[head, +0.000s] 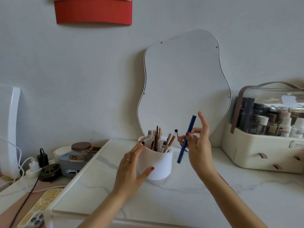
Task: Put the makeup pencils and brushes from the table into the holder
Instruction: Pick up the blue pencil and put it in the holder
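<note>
I see the holder [155, 163] on the table [181, 199], just right of my left hand [131, 168], which touches its side. My right hand [199, 145] is right of it, a pencil [186, 139] between them. The mirror [182, 83] is behind, the organizer [263, 145] far right.

— What does the person wear on the left hand [131, 163]?

— A thin silver-coloured ring [128, 159] on one finger, and dark red polish on the nails; one painted nail shows at about 3 o'clock from the ring, on the thumb.

— And the right hand [199, 145]?

— The same dark red polish, visible on the nail at 9 o'clock of that hand. No ring can be made out there.

— Sleeves?

— Both forearms are bare up to the bottom edge of the view.
</note>
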